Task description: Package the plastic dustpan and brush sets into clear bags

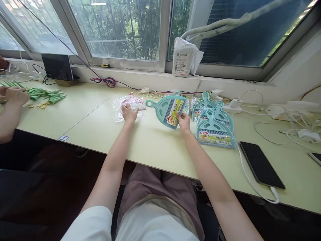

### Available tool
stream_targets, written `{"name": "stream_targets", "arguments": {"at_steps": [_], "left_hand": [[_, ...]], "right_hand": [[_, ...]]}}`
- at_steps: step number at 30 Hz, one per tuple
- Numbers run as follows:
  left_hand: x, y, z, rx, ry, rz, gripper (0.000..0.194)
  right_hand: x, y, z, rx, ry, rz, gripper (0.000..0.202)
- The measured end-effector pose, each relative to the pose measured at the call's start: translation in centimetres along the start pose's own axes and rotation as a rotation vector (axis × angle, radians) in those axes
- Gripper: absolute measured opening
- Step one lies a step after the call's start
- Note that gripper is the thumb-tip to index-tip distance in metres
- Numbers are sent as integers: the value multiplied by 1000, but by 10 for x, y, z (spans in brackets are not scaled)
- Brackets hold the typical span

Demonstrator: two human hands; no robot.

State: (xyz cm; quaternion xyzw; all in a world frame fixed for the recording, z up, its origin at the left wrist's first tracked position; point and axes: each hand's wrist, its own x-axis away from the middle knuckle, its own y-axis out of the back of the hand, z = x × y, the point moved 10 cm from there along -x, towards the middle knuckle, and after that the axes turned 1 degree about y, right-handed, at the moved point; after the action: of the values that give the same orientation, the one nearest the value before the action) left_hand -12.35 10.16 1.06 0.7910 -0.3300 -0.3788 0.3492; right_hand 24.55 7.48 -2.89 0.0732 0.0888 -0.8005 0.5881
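Head view: pinching a green dustpan with right hand. Touching a pink dustpan with left hand; cannot tell if holding.

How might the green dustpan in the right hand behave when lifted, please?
The green dustpan will probably stay stiff, as it looks like moulded plastic and shows no sag in the right hand. It may feel light, since it looks thin and one hand grips its side. Its flat shape makes rolling unlikely.

Teal dustpan in the right grip, left grip at a pink bagged one.
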Motion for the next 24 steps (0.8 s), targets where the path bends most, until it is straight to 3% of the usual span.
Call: {"name": "stream_targets", "arguments": {"at_steps": [2, 6, 8, 12, 17, 24], "left_hand": [[3, -12, -3, -71, -24, 77, 52], [12, -28, -18, -169, -124, 207, 28], [14, -27, -22, -211, -155, 209, 30], [13, -13, -27, -244, -199, 96, 41], [17, -26, -30, -308, -240, 295, 33], [37, -22, -58, -317, -340, 321, 39]], "right_hand": [[2, -4, -1, 43, -3, 17, 39], [5, -9, -1, 105, -14, 30, 34], [7, -9, 0, 116, -17, 27, 32], [10, -11, 0, 97, -31, 32, 30], [10, -12, -2, 84, -48, 37, 28], [8, -4, -6, 103, -49, -9, 29]]}}
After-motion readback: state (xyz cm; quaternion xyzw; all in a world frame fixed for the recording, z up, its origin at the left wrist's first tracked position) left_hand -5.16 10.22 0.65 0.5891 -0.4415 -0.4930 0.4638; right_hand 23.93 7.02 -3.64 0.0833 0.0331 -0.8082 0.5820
